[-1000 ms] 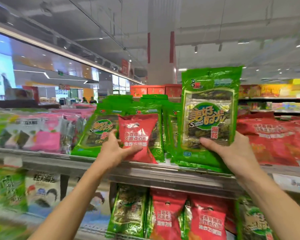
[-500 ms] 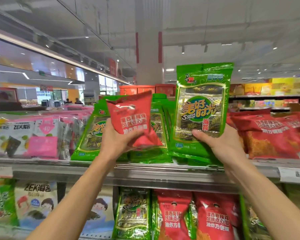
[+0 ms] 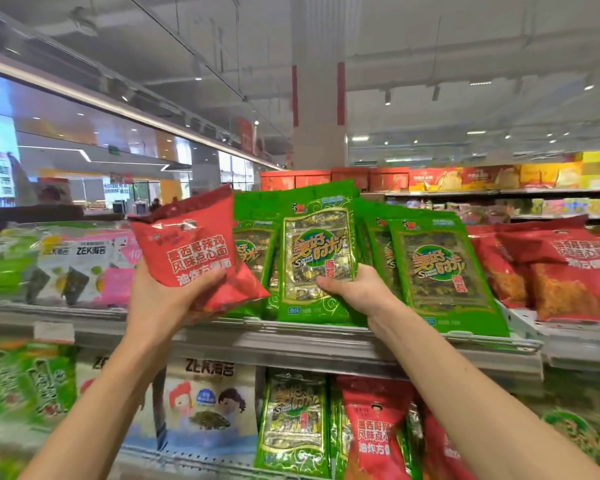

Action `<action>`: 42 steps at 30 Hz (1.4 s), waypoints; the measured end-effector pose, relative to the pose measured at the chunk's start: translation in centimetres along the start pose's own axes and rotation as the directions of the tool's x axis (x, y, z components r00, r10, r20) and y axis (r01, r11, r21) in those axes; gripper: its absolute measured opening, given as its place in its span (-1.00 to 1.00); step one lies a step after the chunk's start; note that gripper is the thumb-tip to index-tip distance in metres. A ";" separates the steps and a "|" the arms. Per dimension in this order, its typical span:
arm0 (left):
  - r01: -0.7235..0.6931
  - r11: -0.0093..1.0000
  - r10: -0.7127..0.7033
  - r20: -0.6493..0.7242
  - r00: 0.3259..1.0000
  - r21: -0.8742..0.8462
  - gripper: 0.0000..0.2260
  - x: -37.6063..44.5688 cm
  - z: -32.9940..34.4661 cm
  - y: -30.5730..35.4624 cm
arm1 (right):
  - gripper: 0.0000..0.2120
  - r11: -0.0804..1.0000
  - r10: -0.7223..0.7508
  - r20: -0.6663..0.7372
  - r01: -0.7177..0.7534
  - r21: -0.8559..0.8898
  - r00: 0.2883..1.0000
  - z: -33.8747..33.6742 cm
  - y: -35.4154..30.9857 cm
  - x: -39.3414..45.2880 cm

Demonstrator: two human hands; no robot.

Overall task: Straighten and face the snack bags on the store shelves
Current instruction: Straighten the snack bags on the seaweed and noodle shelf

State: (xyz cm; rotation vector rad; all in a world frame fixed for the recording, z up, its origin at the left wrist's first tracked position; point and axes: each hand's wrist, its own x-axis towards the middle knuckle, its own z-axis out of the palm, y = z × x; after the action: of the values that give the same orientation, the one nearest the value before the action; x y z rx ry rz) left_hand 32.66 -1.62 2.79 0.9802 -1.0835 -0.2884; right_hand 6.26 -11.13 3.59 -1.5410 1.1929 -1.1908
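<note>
Our left hand (image 3: 160, 292) has lifted the stray red bag (image 3: 196, 251) clear of the green row and grips it, tilted, at centre left. Our right hand (image 3: 355, 292) has brought its green seaweed bag (image 3: 317, 254) down onto the upper shelf (image 3: 326, 348) at centre, pinching it upright and front-facing. We judge the red bag belongs with the red stack (image 3: 561, 268) at right.

My left hand (image 3: 160, 292) grips a red snack bag (image 3: 196, 251) at frame centre; my right hand (image 3: 357, 294) pinches a green seaweed bag (image 3: 317, 251) beside it.

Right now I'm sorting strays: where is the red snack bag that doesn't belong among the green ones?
In the head view, the red snack bag is left of centre, held in the left hand, in front of the green seaweed bags.
</note>
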 end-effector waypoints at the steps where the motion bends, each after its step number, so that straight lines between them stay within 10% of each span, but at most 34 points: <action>1: 0.012 1.000 -0.012 -0.003 1.000 0.001 -0.27 -0.1 -0.3 -0.2 | -0.20 0.998 0.053 0.023 -0.051 -0.048 0.998 -0.1 -0.1 0.1; 5: 0.105 0.994 -0.105 0.039 0.994 -0.012 -0.36 -0.9 -0.2 -0.4 | -0.17 0.918 0.078 0.025 -0.062 -0.391 0.997 -1.2 0.3 0.1; 9: 0.117 0.992 -0.115 0.057 0.992 -0.037 -0.41 -2.1 1.9 0.7 | -0.38 0.546 -0.222 -0.092 0.046 -0.836 0.971 -0.9 0.5 -1.5; 20: 0.060 0.986 -0.043 0.105 0.994 -0.157 -0.32 -7.2 14.6 5.1 | -0.81 0.568 -0.694 -0.159 0.398 -0.721 0.702 -11.1 3.3 -9.9; 32: 0.088 0.976 -0.022 0.310 0.950 -0.198 -0.35 -17.8 40.2 12.1 | -0.61 0.969 -0.240 -0.587 0.228 -0.097 0.773 -39.7 12.0 -16.2; 42: 0.102 0.995 -0.094 0.394 0.914 0.000 -0.24 -23.2 56.0 13.3 | -0.47 0.937 0.235 -0.490 -0.061 0.344 0.840 -53.2 16.0 -14.5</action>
State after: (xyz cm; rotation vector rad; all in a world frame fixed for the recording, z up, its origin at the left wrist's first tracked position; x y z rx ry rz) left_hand -28.88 -8.85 5.62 0.9827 -1.3948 -0.5981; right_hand -50.14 -3.36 -3.66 -0.8801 1.3535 -1.6672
